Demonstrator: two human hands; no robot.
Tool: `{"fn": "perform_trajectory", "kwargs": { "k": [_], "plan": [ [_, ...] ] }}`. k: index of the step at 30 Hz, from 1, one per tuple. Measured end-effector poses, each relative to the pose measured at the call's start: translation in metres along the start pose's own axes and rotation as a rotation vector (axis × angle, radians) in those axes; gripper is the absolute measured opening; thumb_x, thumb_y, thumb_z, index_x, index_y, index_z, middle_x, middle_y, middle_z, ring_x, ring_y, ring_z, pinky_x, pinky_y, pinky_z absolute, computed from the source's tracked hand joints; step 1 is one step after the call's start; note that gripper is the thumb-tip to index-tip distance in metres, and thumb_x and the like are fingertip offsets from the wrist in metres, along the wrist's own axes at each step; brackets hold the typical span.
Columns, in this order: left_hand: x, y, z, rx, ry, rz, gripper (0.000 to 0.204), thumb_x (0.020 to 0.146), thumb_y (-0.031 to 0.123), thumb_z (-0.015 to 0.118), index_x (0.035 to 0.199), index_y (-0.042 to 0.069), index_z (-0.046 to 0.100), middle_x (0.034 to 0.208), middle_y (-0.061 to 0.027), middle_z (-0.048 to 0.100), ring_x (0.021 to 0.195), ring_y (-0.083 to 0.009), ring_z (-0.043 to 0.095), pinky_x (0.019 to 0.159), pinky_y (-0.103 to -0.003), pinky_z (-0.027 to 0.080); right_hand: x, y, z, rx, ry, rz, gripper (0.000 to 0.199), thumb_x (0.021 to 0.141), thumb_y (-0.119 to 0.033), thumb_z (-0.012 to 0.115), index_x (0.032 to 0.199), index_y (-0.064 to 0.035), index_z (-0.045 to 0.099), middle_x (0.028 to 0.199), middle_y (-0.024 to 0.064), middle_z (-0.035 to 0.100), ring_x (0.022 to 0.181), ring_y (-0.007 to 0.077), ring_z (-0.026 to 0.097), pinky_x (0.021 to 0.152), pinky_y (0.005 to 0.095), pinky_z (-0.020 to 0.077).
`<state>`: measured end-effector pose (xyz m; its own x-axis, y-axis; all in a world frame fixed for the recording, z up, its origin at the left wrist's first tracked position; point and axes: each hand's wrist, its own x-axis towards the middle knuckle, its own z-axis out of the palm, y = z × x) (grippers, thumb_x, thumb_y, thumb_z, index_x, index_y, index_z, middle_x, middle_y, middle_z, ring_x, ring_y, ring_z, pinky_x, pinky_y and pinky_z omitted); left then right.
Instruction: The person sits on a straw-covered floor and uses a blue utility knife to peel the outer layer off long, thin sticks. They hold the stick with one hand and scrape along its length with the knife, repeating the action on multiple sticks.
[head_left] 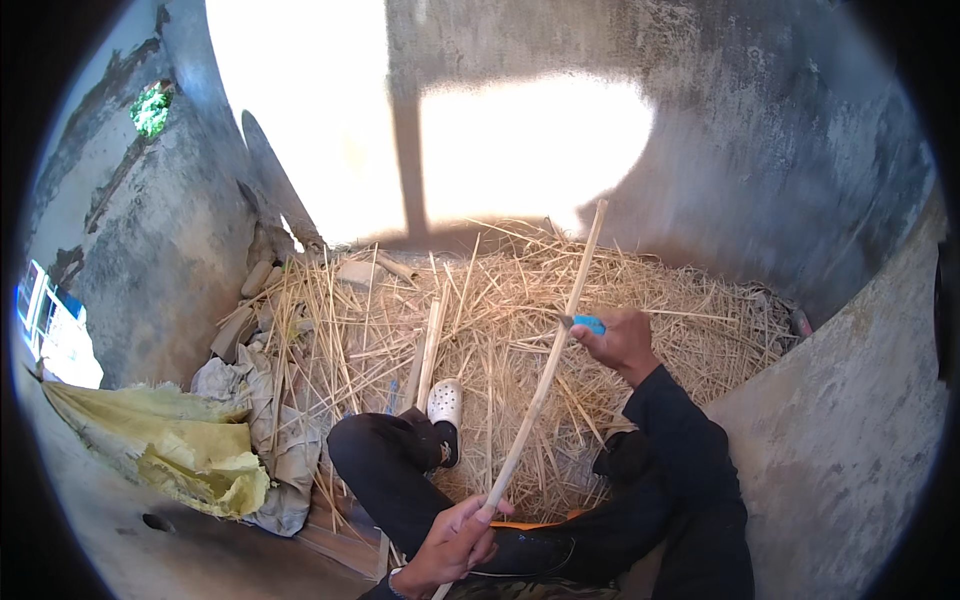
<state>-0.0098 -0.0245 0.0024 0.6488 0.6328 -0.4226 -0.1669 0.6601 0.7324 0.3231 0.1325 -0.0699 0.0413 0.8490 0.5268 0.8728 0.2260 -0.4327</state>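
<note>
Rough, stained grey walls [760, 120] close round a litter of dry straw [700, 300], where a person works at a long pale strip [545, 380].

The strip — straight, slim, woody — slants from the lower edge between the person's legs, its far tip seen against the wall's foot, with free space either side. The left hand [458, 545] curls its fingers round the lower part; the right hand [622, 345] grips a blue handle [590, 325], its dark blade at the strip's edge. Beside the right sleeve [680, 425] the wall slopes near; leftward lies a ragged, creased yellow sheet [195, 445] — a holed white clog [445, 402] stands between.
</note>
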Motion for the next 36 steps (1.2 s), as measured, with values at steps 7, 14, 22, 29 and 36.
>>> {"fn": "perform_trajectory", "kwargs": {
  "k": [7, 14, 22, 29, 36],
  "plan": [
    [0.0, 0.004, 0.009, 0.069, 0.018, -0.043, 0.032, 0.104, 0.03, 0.037, 0.117, 0.002, 0.048, 0.047, 0.0028, 0.033, 0.037, -0.0067, 0.026, 0.048, -0.022, 0.029, 0.021, 0.034, -0.01, -0.128, 0.125, -0.065, 0.071, 0.08, -0.075, 0.05, 0.052, -0.0099, 0.052, 0.044, 0.008, 0.046, 0.039, 0.0261, 0.049, 0.04, 0.0398, 0.0348],
    [-0.016, -0.02, 0.007, 0.164, -0.053, -0.059, 0.032, 0.102, 0.032, 0.044, 0.112, 0.003, 0.052, 0.048, 0.0047, 0.035, 0.039, -0.0049, 0.03, 0.043, -0.021, 0.028, 0.033, 0.135, -0.048, -0.28, 0.197, 0.377, 0.074, 0.083, -0.075, 0.043, 0.059, -0.0071, 0.059, 0.052, 0.0155, 0.054, 0.054, 0.0357, 0.057, 0.052, 0.0485, 0.0431],
    [-0.032, -0.022, 0.013, 0.327, 0.001, -0.184, 0.032, 0.101, 0.035, 0.047, 0.11, 0.005, 0.054, 0.046, 0.0054, 0.034, 0.035, -0.0049, 0.03, 0.038, -0.02, 0.027, 0.002, 0.223, -0.068, -0.328, 0.344, 1.009, 0.085, 0.086, -0.077, 0.029, 0.064, -0.002, 0.062, 0.066, 0.0229, 0.06, 0.068, 0.0405, 0.061, 0.062, 0.0503, 0.0449],
    [0.003, -0.022, -0.008, 0.197, 0.013, -0.077, 0.033, 0.104, 0.029, 0.038, 0.117, 0.001, 0.05, 0.049, 0.0032, 0.035, 0.041, -0.0054, 0.027, 0.05, -0.022, 0.03, 0.03, 0.118, -0.025, 0.692, 0.13, 0.662, 0.069, 0.093, -0.067, 0.037, 0.067, -0.0058, 0.056, 0.048, -0.0011, 0.039, 0.04, 0.0111, 0.035, 0.043, 0.0291, 0.0315],
    [0.025, -0.031, -0.03, 0.376, -0.155, -0.071, 0.033, 0.105, 0.027, 0.037, 0.119, 0.0, 0.05, 0.06, -0.0012, 0.05, 0.046, -0.007, 0.045, 0.05, -0.02, 0.039, 0.017, 0.026, -0.022, 1.172, 0.023, 0.708, 0.036, 0.096, -0.037, 0.058, 0.077, -0.0068, 0.053, 0.048, -0.0074, 0.03, 0.037, 0.0047, 0.027, 0.037, 0.0218, 0.0239]
  ]
}}
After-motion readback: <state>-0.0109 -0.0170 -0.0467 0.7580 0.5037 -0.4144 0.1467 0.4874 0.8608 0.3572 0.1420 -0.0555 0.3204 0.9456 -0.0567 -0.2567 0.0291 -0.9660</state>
